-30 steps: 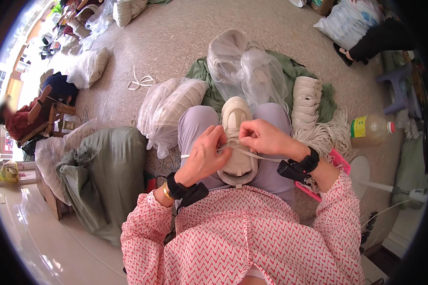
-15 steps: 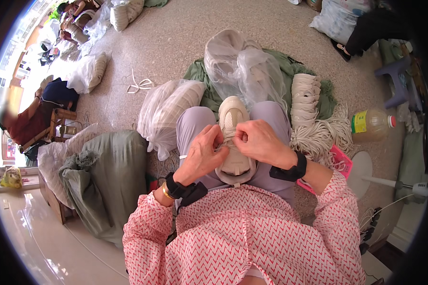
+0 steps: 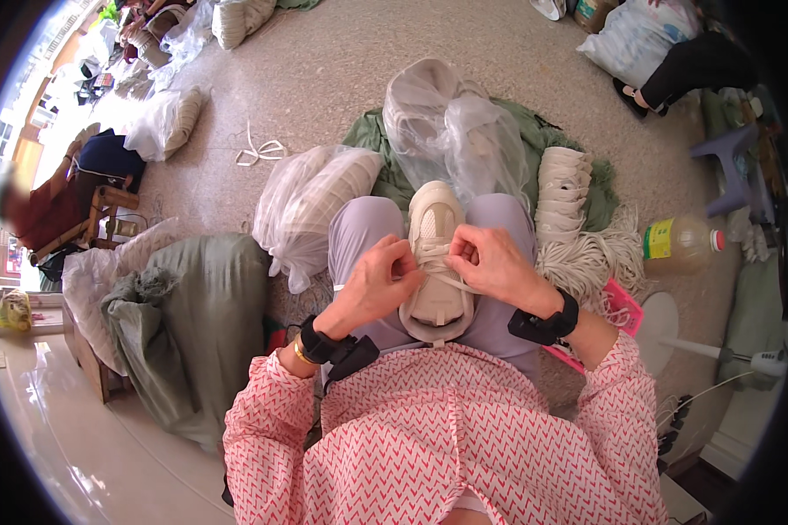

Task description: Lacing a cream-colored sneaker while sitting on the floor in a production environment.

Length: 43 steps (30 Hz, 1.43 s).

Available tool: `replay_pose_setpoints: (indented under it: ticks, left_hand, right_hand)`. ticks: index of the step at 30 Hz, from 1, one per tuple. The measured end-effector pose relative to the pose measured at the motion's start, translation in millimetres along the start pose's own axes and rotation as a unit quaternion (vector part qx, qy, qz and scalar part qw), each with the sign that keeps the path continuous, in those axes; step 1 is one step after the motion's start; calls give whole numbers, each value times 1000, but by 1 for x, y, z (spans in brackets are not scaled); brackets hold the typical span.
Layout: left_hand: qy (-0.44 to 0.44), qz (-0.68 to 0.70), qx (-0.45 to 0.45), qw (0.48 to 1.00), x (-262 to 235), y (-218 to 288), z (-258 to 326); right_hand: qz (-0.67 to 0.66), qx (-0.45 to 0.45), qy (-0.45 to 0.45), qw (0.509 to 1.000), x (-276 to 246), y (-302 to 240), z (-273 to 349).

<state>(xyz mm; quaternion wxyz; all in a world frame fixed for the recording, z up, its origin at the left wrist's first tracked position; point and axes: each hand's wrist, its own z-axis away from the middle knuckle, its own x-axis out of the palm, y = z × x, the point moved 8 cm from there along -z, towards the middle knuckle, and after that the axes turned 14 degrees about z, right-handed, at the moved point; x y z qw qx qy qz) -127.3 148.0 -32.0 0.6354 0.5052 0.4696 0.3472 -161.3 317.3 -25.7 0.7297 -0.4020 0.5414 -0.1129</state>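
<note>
Shoe: we see the cream fabric sneaker [image 3: 435,262] on our lap, toe pointing away.
Left hand [image 3: 376,284]: moved in, pinching white lace [image 3: 446,278] at sneaker's middle.
Right hand [image 3: 490,262]: closed on lace, now nearer sneaker's tongue.
Meaning: lace pulled snug.

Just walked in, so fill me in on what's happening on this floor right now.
A person in a pink patterned shirt sits on the floor with a cream-coloured lace-up sneaker resting on their lap. The left hand and right hand both pinch the pale shoelace over the middle of the shoe. Clear plastic bags of more shoes lie to the left, a bundle of cream laces to the right, beside a yellow plastic bottle.
</note>
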Motion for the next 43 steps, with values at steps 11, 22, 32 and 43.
replay_pose_setpoints:
  ticks: [11, 22, 32, 43]
  left_hand:
    - [-50, 80, -69, 993, -5, 10, 18]
    - [-25, 24, -43, 998, -17, 16, 27]
    - [24, -97, 106, 989, -22, 47, 18]
    - [-12, -104, 52, 993, -21, 33, 22]
  right_hand:
    - [-16, 7, 27, 999, -6, -7, 6]
    - [-20, 28, -13, 999, -4, -5, 47]
    - [141, -78, 68, 985, -19, -35, 55]
    - [172, -126, 58, 975, -14, -39, 58]
